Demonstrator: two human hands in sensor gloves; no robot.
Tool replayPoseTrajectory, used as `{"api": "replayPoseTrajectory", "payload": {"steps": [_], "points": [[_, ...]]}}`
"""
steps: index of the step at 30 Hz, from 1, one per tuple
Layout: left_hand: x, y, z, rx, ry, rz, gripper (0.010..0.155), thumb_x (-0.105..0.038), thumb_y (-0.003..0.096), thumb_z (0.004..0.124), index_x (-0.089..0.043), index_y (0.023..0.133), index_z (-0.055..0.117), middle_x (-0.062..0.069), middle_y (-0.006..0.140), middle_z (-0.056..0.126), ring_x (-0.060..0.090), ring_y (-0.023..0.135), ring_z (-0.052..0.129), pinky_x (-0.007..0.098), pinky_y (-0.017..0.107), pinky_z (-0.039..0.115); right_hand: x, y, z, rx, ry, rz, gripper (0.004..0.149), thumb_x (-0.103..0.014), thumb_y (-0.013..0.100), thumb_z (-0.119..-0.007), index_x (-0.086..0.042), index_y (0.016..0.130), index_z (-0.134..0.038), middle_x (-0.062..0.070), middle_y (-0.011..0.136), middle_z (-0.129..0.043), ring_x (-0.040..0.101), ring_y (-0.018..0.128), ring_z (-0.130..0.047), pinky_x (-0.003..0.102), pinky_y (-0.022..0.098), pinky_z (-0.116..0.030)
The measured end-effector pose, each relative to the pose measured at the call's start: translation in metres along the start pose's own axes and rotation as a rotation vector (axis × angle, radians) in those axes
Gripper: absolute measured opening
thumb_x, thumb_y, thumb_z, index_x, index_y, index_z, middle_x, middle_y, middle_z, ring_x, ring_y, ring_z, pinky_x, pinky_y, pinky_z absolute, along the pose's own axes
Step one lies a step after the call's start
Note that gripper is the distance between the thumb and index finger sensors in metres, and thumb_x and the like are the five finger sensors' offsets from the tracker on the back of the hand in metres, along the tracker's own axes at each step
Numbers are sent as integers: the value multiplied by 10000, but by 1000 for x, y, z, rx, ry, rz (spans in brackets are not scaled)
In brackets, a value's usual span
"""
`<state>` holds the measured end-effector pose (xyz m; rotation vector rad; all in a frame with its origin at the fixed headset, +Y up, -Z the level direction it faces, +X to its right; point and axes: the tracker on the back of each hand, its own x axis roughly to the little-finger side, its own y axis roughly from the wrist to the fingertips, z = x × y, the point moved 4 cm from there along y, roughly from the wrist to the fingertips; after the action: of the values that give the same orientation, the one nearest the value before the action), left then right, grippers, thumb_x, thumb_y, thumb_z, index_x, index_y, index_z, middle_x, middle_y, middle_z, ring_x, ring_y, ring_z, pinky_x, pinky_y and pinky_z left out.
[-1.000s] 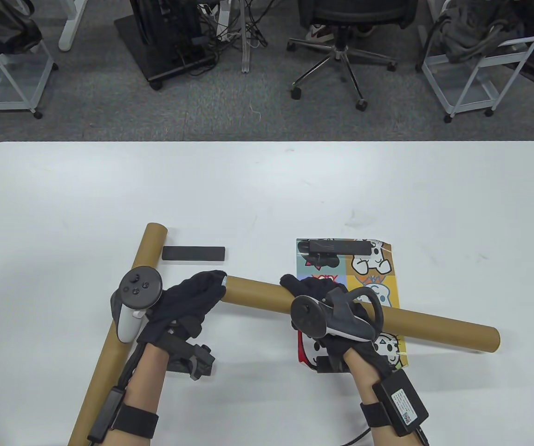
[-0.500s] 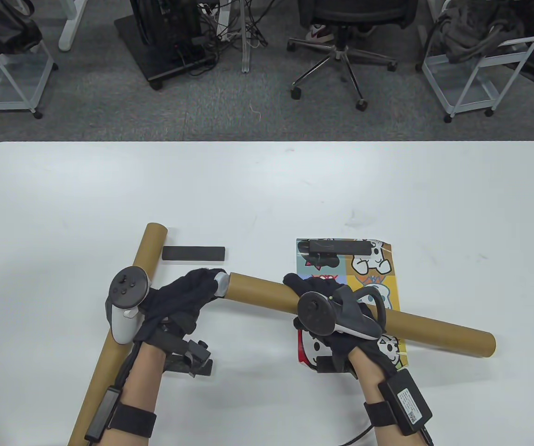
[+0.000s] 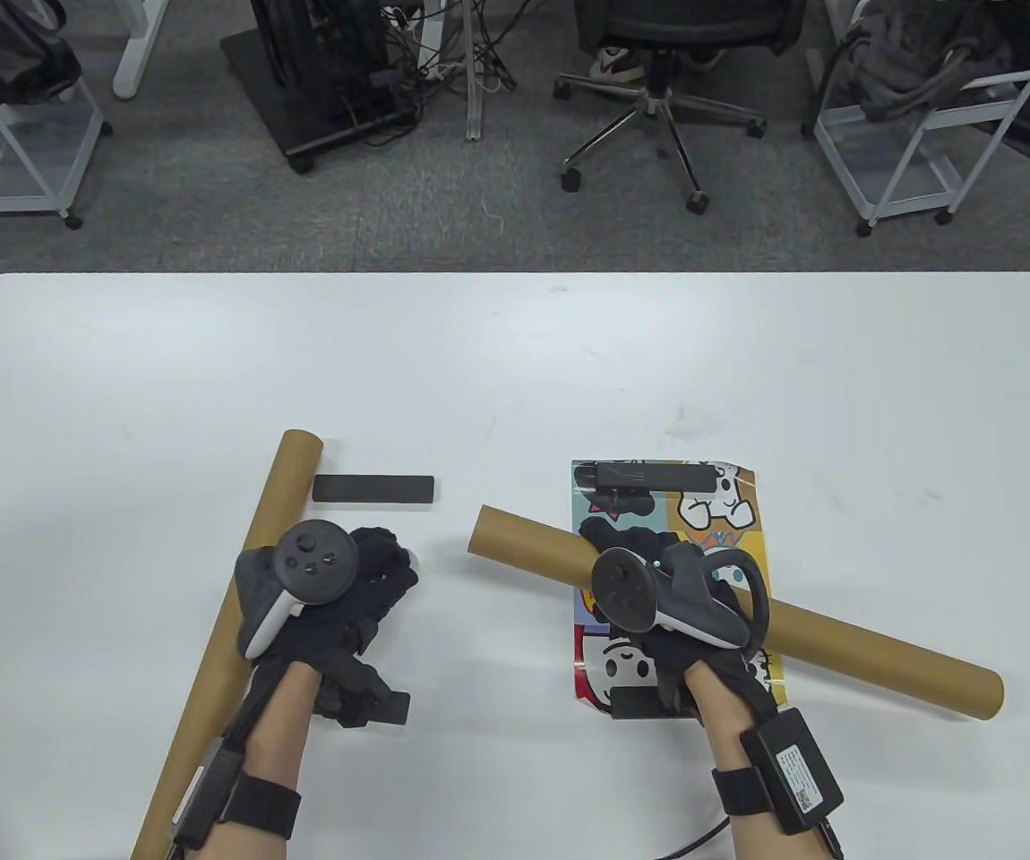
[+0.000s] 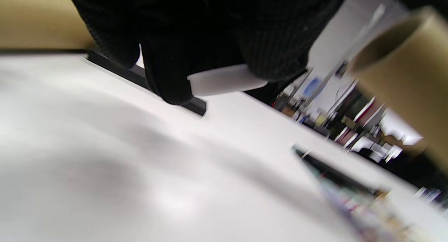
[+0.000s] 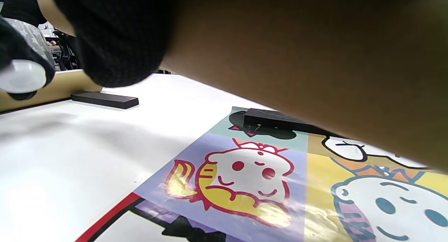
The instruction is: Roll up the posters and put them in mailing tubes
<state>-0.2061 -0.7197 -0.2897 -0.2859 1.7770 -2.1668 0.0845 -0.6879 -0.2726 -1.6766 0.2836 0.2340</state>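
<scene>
My right hand point(image 3: 627, 551) grips a brown mailing tube point(image 3: 882, 649) and holds it slantwise above the flat cartoon poster point(image 3: 721, 524). The tube's left end point(image 4: 381, 42) is open. It fills the top of the right wrist view point(image 5: 297, 60). My left hand point(image 3: 376, 582) sits left of that end and pinches a white end cap point(image 4: 224, 84), also seen in the right wrist view point(image 5: 21, 76). A second brown tube point(image 3: 269, 511) lies on the table under my left forearm.
A black bar weight point(image 3: 373, 488) lies beside the second tube. Another black weight point(image 3: 654, 475) sits on the poster's far edge, and one point(image 3: 645, 703) on its near edge. A further black piece point(image 3: 385, 708) lies by my left wrist. The white table point(image 3: 515, 358) extends behind.
My left hand has pulled the white cap off the tube's left end and drawn back to the left. My right hand has shifted the tube to the right.
</scene>
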Motion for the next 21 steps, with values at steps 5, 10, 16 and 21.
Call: {"api": "replayPoseTrajectory", "payload": {"steps": [5,10,16,21], "points": [[-10,5,20,70,257,-5,403,-407,514,836,-198,853,900,55,1108,795,285,926,936,526,802,699,3,-1,0,-9,-4,-13,816,-409,422,-838,-189,1100,-440,152,1025,-772,428,855,-855,612,647,-716],[-13,7,31,86,419,-4,409,-420,492,859,-204,834,916,37,1101,801,272,919,938,523,803,707,5,-1,-1,-14,6,-19,812,-408,425,-838,-184,1099,-444,156,1022,-776,429,852,-862,613,643,-722],[-13,8,34,53,512,-27,402,-445,449,902,-249,797,941,0,1075,833,241,893,960,505,793,734,6,0,-1,-20,2,-23,815,-413,424,-837,-178,1099,-446,159,1019,-781,427,846,-870,611,639,-728],[-14,6,33,61,543,-35,416,-459,452,891,-259,813,940,10,1083,839,266,914,951,527,791,724,6,-1,-1,-24,5,-24,814,-413,424,-838,-177,1099,-448,159,1018,-782,428,845,-870,611,637,-730]]}}
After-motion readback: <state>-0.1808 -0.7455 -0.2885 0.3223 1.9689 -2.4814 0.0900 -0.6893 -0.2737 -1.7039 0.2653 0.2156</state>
